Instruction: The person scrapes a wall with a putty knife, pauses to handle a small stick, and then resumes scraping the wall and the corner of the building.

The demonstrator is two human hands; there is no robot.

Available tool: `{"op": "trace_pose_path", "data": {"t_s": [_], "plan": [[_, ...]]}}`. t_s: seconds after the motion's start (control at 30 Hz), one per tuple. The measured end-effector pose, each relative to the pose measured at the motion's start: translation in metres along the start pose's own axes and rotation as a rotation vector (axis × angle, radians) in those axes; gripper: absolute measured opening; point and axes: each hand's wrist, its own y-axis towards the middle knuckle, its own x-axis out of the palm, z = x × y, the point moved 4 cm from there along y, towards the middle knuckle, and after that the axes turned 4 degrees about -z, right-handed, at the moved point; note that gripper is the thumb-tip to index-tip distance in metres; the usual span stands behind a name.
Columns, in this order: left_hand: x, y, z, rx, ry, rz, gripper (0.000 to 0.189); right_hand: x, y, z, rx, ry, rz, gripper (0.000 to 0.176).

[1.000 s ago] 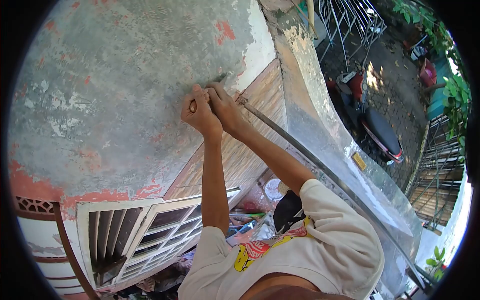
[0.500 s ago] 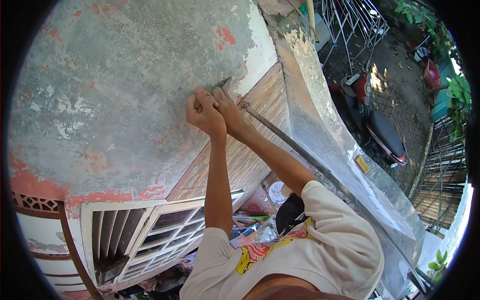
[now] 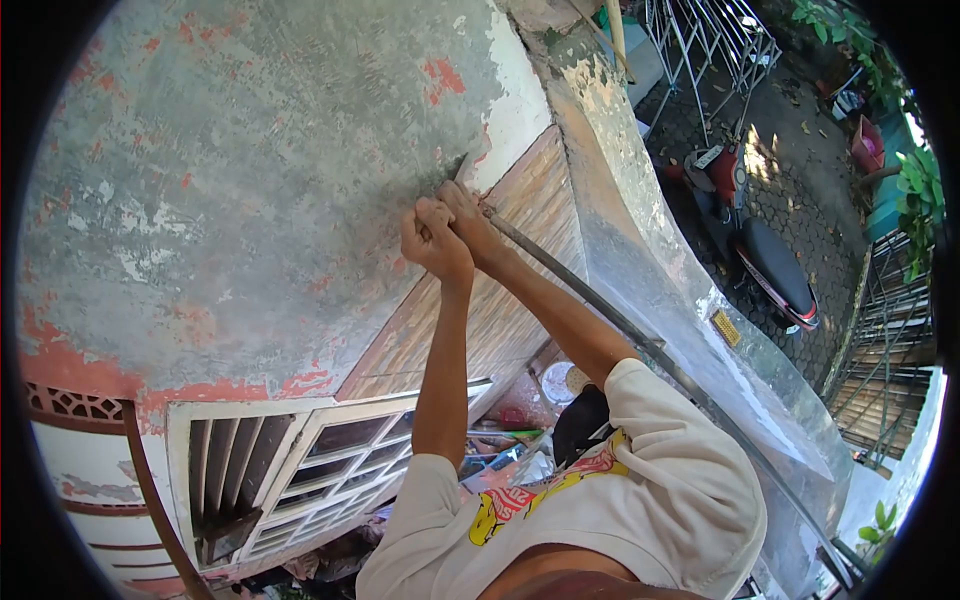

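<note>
Both my hands are raised to a grey wall (image 3: pixel 270 200) with patches of peeling red and white paint. My right hand (image 3: pixel 468 222) is closed around a small scraper-like tool; its thin metal blade (image 3: pixel 461 168) sticks out above the fingers, by the edge of a bare white patch (image 3: pixel 515 110). Close beside it, touching it, my left hand (image 3: pixel 434 238) is curled, and what its fingers hold, if anything, is hidden. Just right of my right hand, the end of a long metal pole (image 3: pixel 600 305) meets the wall near wood-look tiles (image 3: pixel 510 250).
A white-framed window (image 3: pixel 350 455) lies below on the left. Down to the right, a motorbike (image 3: pixel 770 265) stands on paving near a folding metal rack (image 3: pixel 700 50) and a pink bin (image 3: pixel 867 145). Assorted items, including a white round container (image 3: pixel 558 383), are beneath my arms.
Both hands have moved slightly right and down along the wall, together with the blade. The view has shifted a little.
</note>
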Motion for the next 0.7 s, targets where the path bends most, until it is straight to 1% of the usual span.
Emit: {"op": "trace_pose_path", "data": {"t_s": [0.07,0.13,0.17,0.23,0.27,0.37,0.47,0.57,0.67,0.7], "plan": [[0.003,-0.003,0.000,0.060,0.019,-0.002,0.029,-0.005,0.002,-0.004,-0.103,0.038,-0.004,0.023],[-0.001,-0.009,-0.006,0.130,0.084,-0.035,0.029,-0.008,-0.004,0.000,-0.112,0.026,-0.012,0.022],[-0.002,-0.011,-0.012,0.108,0.084,-0.051,0.029,-0.009,-0.005,0.001,-0.121,0.023,-0.025,0.022],[0.003,-0.009,-0.007,0.065,0.085,-0.084,0.029,-0.006,-0.006,0.006,-0.067,0.015,-0.033,0.021],[0.004,-0.008,-0.004,0.046,0.063,-0.053,0.029,-0.005,-0.008,0.007,-0.043,0.008,-0.033,0.021],[-0.002,-0.015,-0.009,0.106,0.043,-0.081,0.030,-0.001,-0.012,0.010,-0.078,0.065,0.021,0.020],[-0.001,-0.009,-0.009,0.041,0.052,-0.092,0.030,0.003,-0.014,0.011,-0.056,-0.013,-0.061,0.020],[-0.004,-0.005,-0.002,0.066,0.019,-0.075,0.031,-0.001,-0.009,-0.004,-0.092,-0.088,-0.020,0.021],[-0.015,-0.006,-0.026,-0.097,-0.047,-0.023,0.031,0.014,-0.018,0.022,-0.034,-0.087,-0.088,0.022],[-0.015,-0.009,-0.021,-0.052,-0.025,-0.035,0.031,0.012,-0.019,0.015,-0.026,-0.080,-0.092,0.022]]}}
